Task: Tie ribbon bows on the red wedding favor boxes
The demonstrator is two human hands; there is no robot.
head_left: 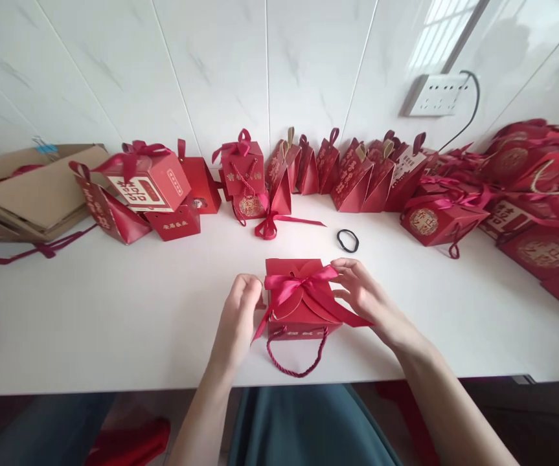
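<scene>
A red gift box [293, 317] stands on the white table in front of me. Its petal-shaped flaps are folded over the top, and a pink-red ribbon bow [302, 283] lies across them with tails hanging to both sides. A dark red twisted cord handle [296, 373] droops from its front face. At the box's left edge is my left hand [239, 310], fingers curled; a small dark red bit shows by the fingertips, too hidden to name. My right hand [364, 298] is at the right side, fingers apart and bent near the bow's right loop; its fingertips are partly hidden.
A black hair tie [348, 241] and a loose ribbon bow [269, 226] lie behind the box. Along the tiled wall stand several red gift boxes [354, 181], with more piled at right [546, 252]. An open cardboard carton [21, 194] sits at left. A socket panel [437, 95] is on the wall.
</scene>
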